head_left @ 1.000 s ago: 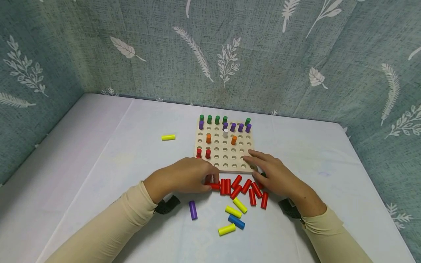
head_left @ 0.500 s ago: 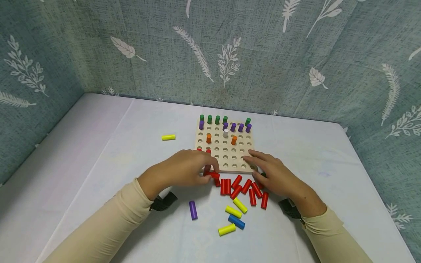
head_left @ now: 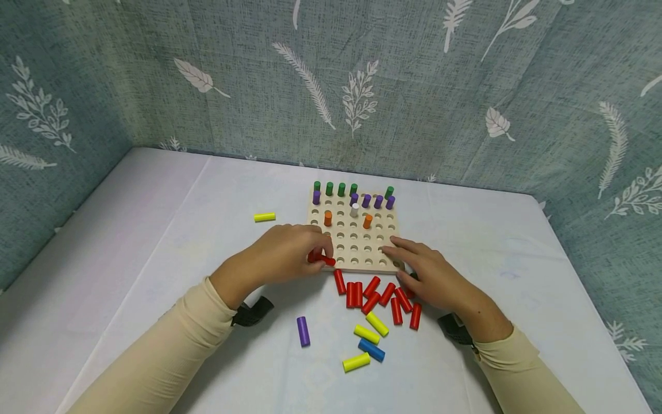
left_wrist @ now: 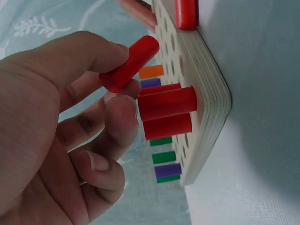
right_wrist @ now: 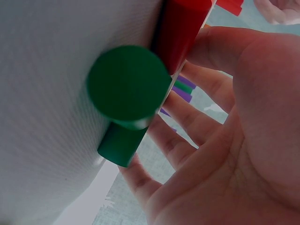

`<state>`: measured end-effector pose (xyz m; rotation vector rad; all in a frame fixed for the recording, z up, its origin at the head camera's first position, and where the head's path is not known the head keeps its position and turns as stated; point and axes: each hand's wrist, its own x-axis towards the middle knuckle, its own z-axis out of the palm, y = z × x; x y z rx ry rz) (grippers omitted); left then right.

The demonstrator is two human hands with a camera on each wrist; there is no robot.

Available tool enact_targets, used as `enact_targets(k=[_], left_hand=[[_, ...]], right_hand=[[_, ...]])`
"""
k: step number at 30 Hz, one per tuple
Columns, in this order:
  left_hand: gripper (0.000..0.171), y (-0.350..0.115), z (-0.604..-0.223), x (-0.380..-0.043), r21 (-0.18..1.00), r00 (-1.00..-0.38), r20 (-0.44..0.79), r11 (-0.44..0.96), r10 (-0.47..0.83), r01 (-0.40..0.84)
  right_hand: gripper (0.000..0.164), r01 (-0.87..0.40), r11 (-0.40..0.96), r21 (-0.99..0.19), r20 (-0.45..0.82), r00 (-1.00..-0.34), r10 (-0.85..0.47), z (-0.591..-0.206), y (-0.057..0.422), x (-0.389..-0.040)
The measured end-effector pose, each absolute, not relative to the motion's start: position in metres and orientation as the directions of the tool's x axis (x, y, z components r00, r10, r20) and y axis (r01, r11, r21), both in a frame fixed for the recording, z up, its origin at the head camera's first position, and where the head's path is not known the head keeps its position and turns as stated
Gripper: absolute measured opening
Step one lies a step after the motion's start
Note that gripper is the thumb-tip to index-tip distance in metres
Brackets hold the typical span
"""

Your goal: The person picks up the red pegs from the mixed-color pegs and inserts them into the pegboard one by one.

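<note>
My left hand [head_left: 287,253] is over the front-left corner of a wooden pegboard [head_left: 354,236]. Its thumb and index finger pinch a red peg [left_wrist: 131,65], held tilted in the left wrist view. Just past the fingertips, several red pegs [left_wrist: 168,103] stand in the board's holes. At the board's front-right corner my right hand [head_left: 431,273] rests with relaxed fingers on the edge. Beneath that palm, the right wrist view shows two green pegs [right_wrist: 129,84] beside the board, plus a red peg [right_wrist: 180,35] by the thumb.
Green, purple [head_left: 378,201], orange [head_left: 368,221] and white pegs [head_left: 354,210] stand in the board. Loose red pegs [head_left: 358,294] lie before it, with yellow pegs [head_left: 356,362], a blue peg [head_left: 371,349] and a purple peg [head_left: 303,332] nearer. Another yellow peg [head_left: 265,217] lies left.
My left hand has raised the red peg from the table and carried it away from me and leftward to the board's corner. My right hand has stayed put.
</note>
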<state>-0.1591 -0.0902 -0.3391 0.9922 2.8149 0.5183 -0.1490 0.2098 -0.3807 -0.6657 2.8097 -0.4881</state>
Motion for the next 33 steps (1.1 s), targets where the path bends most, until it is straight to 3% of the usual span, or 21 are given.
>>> enact_targets(k=[24, 33], left_hand=[[0.015, -0.0863, -0.3475, -0.1648, 0.269, -0.810, 0.028, 0.776, 0.586, 0.571], [0.020, -0.0858, -0.3485, -0.1660, 0.291, -0.809, 0.046, 0.767, 0.586, 0.572]], right_hand=[[0.057, -0.387, 0.851, -0.355, -0.133, -0.880, -0.455, -0.3790, 0.2099, -0.1508], [0.055, -0.385, 0.847, -0.366, -0.144, -0.876, -0.460, -0.3791, 0.2101, -0.1499]])
